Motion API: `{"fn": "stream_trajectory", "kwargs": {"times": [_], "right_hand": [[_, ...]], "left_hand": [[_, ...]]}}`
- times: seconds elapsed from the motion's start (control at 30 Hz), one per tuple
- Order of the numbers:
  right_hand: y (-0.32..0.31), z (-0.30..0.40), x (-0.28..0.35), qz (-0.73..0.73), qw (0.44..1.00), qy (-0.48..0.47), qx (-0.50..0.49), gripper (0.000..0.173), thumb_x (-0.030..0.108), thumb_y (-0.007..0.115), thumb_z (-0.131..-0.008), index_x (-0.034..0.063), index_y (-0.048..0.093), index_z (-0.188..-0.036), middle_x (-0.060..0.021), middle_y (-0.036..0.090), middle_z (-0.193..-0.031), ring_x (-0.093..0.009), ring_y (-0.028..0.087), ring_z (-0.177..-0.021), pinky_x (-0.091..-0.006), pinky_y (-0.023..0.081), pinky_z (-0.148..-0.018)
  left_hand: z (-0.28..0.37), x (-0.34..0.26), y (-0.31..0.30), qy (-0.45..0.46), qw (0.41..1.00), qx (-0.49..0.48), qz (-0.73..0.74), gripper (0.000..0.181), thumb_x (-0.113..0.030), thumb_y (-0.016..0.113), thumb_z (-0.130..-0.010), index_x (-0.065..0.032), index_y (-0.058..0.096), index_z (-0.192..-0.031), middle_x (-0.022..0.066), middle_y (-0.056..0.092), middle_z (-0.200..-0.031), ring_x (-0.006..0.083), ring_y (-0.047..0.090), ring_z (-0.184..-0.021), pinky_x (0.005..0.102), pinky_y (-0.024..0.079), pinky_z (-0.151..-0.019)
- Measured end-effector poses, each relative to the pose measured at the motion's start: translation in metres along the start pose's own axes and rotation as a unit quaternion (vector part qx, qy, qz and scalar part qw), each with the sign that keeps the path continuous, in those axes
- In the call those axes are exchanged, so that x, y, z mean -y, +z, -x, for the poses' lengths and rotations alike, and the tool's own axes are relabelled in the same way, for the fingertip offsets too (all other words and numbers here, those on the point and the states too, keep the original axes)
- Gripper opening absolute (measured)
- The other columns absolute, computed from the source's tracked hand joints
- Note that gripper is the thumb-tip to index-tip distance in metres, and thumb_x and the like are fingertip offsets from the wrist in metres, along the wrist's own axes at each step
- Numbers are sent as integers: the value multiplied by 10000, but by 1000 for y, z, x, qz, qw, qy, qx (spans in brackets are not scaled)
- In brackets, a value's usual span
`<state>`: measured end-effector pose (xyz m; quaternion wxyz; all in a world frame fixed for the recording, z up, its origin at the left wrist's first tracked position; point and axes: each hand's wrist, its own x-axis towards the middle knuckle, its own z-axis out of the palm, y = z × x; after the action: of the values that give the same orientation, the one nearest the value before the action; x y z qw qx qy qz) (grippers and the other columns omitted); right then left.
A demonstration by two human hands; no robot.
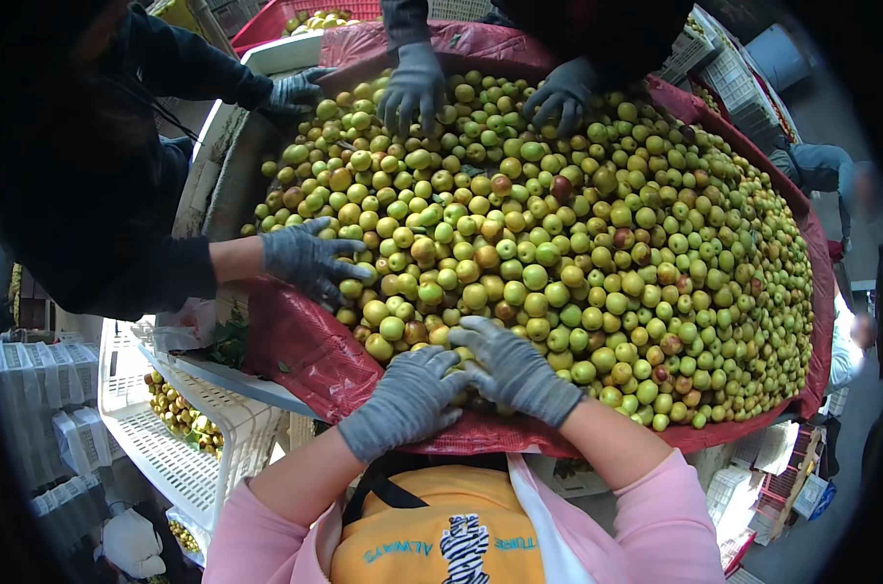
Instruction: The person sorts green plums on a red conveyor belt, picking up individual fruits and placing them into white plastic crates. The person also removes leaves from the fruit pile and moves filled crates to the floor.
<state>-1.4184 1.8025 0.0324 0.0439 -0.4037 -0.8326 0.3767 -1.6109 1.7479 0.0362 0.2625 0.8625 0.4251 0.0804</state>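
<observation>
A broad heap of small round fruits [536,276], apparently jujubes, spreads before me, mostly yellow-green with some reddish-brown ones. Red woven plastic sheeting [302,343] lines the sorting table beneath them. My left hand [408,398], in a grey knit glove, rests at the heap's near edge with its fingers bent over the fruit. Close beside it, my right hand [521,369], gloved alike, reaches leftward across several fruits. The two hands nearly meet, thumbs towards each other. Whether either grips a fruit is hidden under the fingers.
A co-worker's gloved hand [313,259] lies on the heap at left; another gloved hand [299,89] is at the far-left rim. Across from me, a second person's gloved hands [413,91] touch the fruit. White plastic crates [186,445] stand below left; more crates [737,84] are far right.
</observation>
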Motion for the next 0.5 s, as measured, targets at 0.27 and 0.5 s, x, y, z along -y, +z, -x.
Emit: {"fn": "stream_trajectory", "kwargs": {"times": [0.27, 0.5], "right_hand": [[-79, 70, -93, 385, 861, 305, -128, 647, 510, 645, -820, 246, 480, -1388, -151, 386, -1455, -408, 252, -1375, -597, 190, -1116], [-23, 54, -70, 242, 918, 284, -138, 611, 459, 597, -860, 243, 447, -1411, -218, 322, -1457, -440, 301, -1326, -601, 268, -1087]], "left_hand": [[-43, 13, 34, 8, 978, 134, -160, 527, -364, 741, -705, -240, 611, -1201, 122, 506, -1321, 321, 442, -1284, 589, 162, -1153], [-46, 44, 5, -133, 941, 179, -253, 523, -308, 710, -735, -158, 616, -1228, 124, 494, -1321, 301, 446, -1257, 540, 186, -1156]]}}
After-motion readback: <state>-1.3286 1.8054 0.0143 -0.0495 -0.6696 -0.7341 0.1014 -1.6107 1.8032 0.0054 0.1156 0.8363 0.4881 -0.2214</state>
